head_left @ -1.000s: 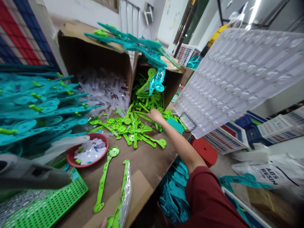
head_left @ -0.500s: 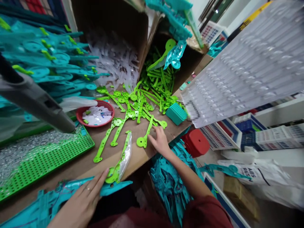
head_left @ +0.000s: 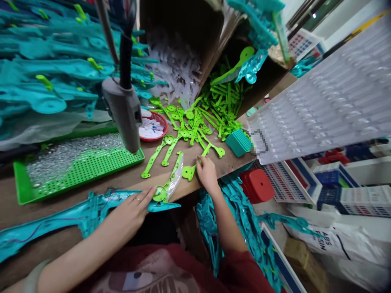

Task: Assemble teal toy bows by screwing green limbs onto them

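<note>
"What do the fingers have?"

"From my seat, the right hand (head_left: 207,174) has its fingers closed on a green arm (head_left: 188,173), with the round end out to their left. I can't tell whether it's lifted off the table (head_left: 229,165)."

"And the left hand (head_left: 136,205)?"

"I see it lying flat, fingers together, against the round end of a second green arm (head_left: 159,194), which has a clear strip (head_left: 175,179) along it. The thumb is hidden from me, so I can't tell if it's gripping. A long teal frame (head_left: 67,215) passes beneath that hand, at the near edge."

"What's around them?"

"Just beyond, I've got loose green arms (head_left: 185,133) spread out, with more heaped in a carton (head_left: 265,87). A teal block (head_left: 238,143) sits near the right edge. To the left I have a red bowl (head_left: 165,127) of white pieces, and a green tray (head_left: 88,177) of small metal parts, a grey tool (head_left: 122,110) hanging over it."

"Farther out?"

"Stacked teal parts (head_left: 45,81) at far left; a red stool (head_left: 259,185) at right."
</note>
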Available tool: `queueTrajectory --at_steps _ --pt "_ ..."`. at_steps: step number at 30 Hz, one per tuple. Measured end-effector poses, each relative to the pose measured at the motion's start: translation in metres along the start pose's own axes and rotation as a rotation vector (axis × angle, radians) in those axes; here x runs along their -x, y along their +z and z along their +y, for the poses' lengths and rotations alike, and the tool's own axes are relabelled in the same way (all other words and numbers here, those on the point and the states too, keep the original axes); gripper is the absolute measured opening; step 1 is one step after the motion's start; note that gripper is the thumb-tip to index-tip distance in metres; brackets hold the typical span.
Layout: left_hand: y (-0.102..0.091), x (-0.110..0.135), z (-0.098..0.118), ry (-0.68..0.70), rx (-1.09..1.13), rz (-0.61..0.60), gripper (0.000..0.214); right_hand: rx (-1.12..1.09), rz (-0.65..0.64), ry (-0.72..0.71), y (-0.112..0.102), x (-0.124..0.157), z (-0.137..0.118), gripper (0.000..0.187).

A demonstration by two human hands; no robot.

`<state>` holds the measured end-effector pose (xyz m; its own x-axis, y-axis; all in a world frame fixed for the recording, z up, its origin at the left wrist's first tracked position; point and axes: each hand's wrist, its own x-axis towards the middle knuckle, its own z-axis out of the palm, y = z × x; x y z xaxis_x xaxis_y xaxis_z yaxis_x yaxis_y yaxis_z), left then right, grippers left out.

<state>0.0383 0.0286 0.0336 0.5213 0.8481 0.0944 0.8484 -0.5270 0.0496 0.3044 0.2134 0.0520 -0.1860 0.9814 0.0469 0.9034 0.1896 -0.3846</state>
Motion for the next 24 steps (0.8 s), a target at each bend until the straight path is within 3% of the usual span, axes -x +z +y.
queueTrajectory --at_steps 2,5,8,12,16,20,24 --pt "0.002 0.000 0.000 0.012 -0.043 0.028 0.056 0.001 -0.016 -0.057 -0.004 0.018 0.000 0.046" --pt "0.004 -0.002 0.001 0.044 -0.098 0.075 0.054 -0.055 -0.169 -0.266 -0.008 0.031 0.002 0.065" --pt "0.004 -0.005 0.003 0.038 -0.073 0.108 0.047 -0.082 -0.317 -0.386 -0.011 0.030 0.004 0.060" --pt "0.005 -0.006 0.006 -0.013 -0.016 0.144 0.046 -0.135 -0.309 -0.408 -0.025 0.026 0.001 0.050" --pt "0.003 -0.006 0.009 -0.054 0.012 0.155 0.042 -0.171 -0.328 -0.644 -0.038 0.030 -0.027 0.064" --pt "-0.002 -0.007 0.011 -0.151 -0.019 0.159 0.045 -0.054 -0.546 -0.898 -0.023 0.032 -0.061 0.067" --pt "-0.004 -0.007 0.011 -0.144 -0.051 0.162 0.047 -0.028 -0.574 -0.952 -0.008 0.029 -0.071 0.070"
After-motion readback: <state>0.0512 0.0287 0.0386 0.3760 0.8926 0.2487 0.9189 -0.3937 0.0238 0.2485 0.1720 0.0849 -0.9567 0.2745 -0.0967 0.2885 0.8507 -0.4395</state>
